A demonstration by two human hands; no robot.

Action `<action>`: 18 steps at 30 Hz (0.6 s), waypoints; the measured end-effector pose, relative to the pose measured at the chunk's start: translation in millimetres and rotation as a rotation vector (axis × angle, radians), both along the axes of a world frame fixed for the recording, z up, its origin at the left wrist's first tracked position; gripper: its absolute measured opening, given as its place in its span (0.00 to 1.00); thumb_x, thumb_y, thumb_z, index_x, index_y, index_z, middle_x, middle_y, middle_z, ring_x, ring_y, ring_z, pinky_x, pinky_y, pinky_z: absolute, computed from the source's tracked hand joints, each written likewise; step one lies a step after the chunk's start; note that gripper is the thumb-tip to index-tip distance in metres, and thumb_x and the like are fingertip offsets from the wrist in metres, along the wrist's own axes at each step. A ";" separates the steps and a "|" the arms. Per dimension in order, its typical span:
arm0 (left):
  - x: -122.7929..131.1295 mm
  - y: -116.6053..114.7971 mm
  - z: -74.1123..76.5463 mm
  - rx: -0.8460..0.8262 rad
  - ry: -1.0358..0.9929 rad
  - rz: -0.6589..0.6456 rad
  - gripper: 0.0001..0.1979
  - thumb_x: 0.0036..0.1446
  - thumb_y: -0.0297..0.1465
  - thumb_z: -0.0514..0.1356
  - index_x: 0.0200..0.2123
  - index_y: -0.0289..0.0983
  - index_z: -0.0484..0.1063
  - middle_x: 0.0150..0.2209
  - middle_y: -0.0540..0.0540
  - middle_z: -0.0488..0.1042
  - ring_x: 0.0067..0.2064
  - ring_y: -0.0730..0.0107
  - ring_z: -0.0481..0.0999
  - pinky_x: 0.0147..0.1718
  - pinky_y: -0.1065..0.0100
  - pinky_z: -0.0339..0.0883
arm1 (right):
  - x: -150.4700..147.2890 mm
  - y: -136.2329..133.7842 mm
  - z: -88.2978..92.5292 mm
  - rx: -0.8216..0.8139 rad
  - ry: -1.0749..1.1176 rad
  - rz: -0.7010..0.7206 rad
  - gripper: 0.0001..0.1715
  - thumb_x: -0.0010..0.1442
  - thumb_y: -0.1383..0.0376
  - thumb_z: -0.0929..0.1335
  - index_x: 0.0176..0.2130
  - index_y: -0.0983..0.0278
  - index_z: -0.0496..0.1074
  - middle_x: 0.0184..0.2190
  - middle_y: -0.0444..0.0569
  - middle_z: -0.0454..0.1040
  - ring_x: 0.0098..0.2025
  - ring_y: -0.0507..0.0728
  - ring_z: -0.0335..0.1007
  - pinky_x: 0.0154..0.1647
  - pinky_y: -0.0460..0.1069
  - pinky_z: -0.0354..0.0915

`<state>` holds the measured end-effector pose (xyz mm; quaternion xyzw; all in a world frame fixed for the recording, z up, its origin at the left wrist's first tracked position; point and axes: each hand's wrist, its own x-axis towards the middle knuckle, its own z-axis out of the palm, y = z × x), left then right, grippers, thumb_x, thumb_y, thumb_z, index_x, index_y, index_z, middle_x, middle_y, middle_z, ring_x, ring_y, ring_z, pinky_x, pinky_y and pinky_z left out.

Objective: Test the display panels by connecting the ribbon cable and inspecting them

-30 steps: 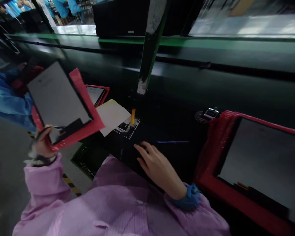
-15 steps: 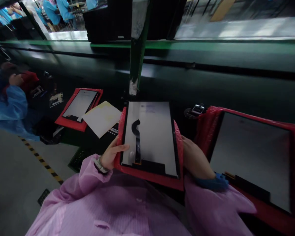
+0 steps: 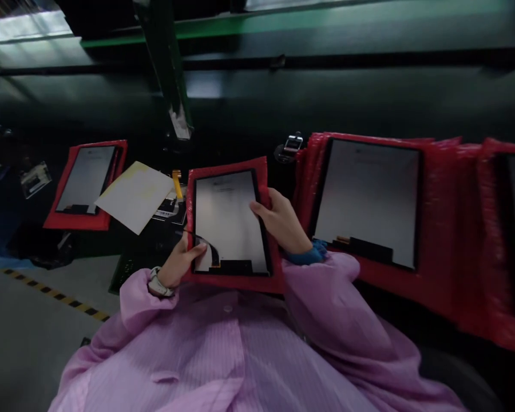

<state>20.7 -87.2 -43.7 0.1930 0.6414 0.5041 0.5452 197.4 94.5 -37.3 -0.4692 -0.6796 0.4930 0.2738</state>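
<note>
In front of my chest I hold a tablet-sized display panel (image 3: 229, 220) lying on a red bubble-wrap sleeve (image 3: 264, 166). My left hand (image 3: 182, 257) is closed on its lower left edge, thumb on the panel's face. My right hand (image 3: 281, 220) grips the right edge, with its thumb over the border. A dark flex cable (image 3: 210, 246) rises from the panel's bottom strip and bends left past my left thumb. The fingers beneath the sleeve are hidden.
To the right, another panel (image 3: 369, 194) lies on a stack of red sleeves (image 3: 440, 229). At left are a panel on a red sleeve (image 3: 54, 220), a pale square sheet (image 3: 133, 194) and an orange flex strip (image 3: 177, 184). A green post (image 3: 165, 63) stands behind.
My view has swung right. My right thumb now shows on top of the panel's edge. The flex cable, which lay up along the panel's face, now bends left near my left thumb.
</note>
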 end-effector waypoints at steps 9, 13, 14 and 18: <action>3.5 7.4 6.3 0.138 0.651 -0.206 0.35 0.62 0.39 0.59 0.70 0.45 0.51 0.71 0.44 0.54 0.73 0.56 0.52 0.72 0.54 0.44 | -1.0 -12.4 18.8 0.223 -0.619 -0.023 0.22 0.65 0.61 0.61 0.53 0.72 0.71 0.53 0.65 0.69 0.44 0.68 0.73 0.44 0.60 0.69; 9.0 5.5 6.3 0.120 0.908 -0.240 0.34 0.65 0.39 0.56 0.71 0.41 0.50 0.69 0.39 0.59 0.70 0.54 0.59 0.69 0.52 0.54 | -0.3 -16.8 26.2 0.289 -0.720 -0.026 0.24 0.66 0.61 0.61 0.56 0.72 0.68 0.53 0.66 0.68 0.47 0.68 0.72 0.39 0.57 0.70; 10.9 4.7 7.3 0.097 0.989 -0.251 0.33 0.65 0.40 0.55 0.70 0.39 0.53 0.66 0.37 0.63 0.68 0.52 0.63 0.66 0.50 0.58 | -0.7 -17.5 25.4 0.330 -0.712 -0.010 0.24 0.66 0.62 0.61 0.57 0.72 0.67 0.53 0.66 0.68 0.49 0.69 0.70 0.41 0.58 0.70; 11.4 -3.1 20.2 0.065 1.310 -0.309 0.21 0.68 0.39 0.52 0.59 0.34 0.68 0.52 0.35 0.75 0.57 0.50 0.74 0.57 0.51 0.69 | -3.2 -20.4 15.1 0.508 -0.653 0.157 0.25 0.66 0.63 0.63 0.59 0.72 0.67 0.54 0.64 0.68 0.55 0.70 0.63 0.53 0.62 0.67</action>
